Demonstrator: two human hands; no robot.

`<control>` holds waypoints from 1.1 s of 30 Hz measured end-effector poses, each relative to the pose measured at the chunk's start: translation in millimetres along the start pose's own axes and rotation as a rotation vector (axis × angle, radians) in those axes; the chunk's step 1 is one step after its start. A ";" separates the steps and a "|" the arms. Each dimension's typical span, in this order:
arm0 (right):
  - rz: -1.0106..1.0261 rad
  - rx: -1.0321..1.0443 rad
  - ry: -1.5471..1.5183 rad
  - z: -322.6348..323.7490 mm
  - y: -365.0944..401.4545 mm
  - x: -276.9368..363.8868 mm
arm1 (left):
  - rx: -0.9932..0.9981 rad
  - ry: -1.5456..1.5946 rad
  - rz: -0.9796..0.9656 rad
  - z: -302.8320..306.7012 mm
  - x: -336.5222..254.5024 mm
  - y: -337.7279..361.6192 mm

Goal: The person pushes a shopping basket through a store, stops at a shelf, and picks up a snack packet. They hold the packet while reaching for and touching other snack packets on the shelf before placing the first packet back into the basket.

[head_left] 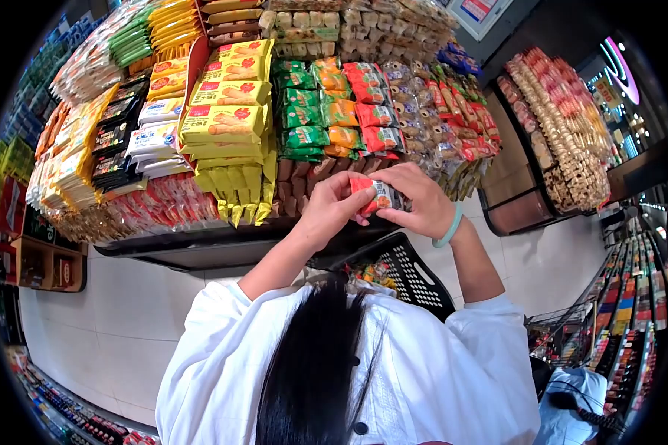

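Note:
Between both hands, in front of the snack display, is a small red and dark packet (382, 196). My left hand (332, 204) pinches its left end between thumb and fingers. My right hand (421, 199), with a pale green bangle (448, 228) on the wrist, grips its right end. Just beyond the hands lie stacked red packets (379, 116), with orange packets (341, 113) and green packets (305, 117) to their left. Yellow packs (223, 124) are piled further left. Part of the held packet is hidden by my fingers.
Below the hands is a black perforated basket (416, 278) with small colourful packets (378, 273) in it. The display's dark front edge (193, 256) runs below the goods. Another snack stand (527, 211) is at the right. Shelves (634, 297) line the far right, near a wire cart (564, 330).

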State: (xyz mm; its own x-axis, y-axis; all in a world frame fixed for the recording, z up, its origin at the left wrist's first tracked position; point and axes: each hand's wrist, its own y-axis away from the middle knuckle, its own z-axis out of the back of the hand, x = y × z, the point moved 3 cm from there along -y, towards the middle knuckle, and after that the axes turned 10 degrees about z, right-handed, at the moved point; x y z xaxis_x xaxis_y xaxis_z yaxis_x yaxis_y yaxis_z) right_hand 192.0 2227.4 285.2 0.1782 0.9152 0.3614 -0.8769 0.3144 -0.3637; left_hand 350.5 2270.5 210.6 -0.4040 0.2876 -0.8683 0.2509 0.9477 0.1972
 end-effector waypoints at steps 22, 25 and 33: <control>0.026 -0.014 0.227 31.6 -28.8 -88.2 | -0.499 -1.137 -0.950 -10.1 -44.5 -9.5; 0.036 -0.039 0.242 32.1 -28.5 -84.1 | -0.500 -1.196 -0.970 -13.1 -47.1 -16.4; -0.007 -0.164 0.263 41.1 -13.7 -72.9 | -0.519 -1.305 -1.008 -16.3 -50.1 -37.5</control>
State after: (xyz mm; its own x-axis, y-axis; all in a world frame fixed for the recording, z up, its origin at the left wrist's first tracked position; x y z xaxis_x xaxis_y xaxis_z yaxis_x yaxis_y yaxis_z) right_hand 172.7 2146.0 299.1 0.3117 0.9402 0.1376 -0.7954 0.3374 -0.5035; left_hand 347.0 2222.8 254.1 0.7769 -0.4434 -0.4470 -0.0254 0.6873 -0.7259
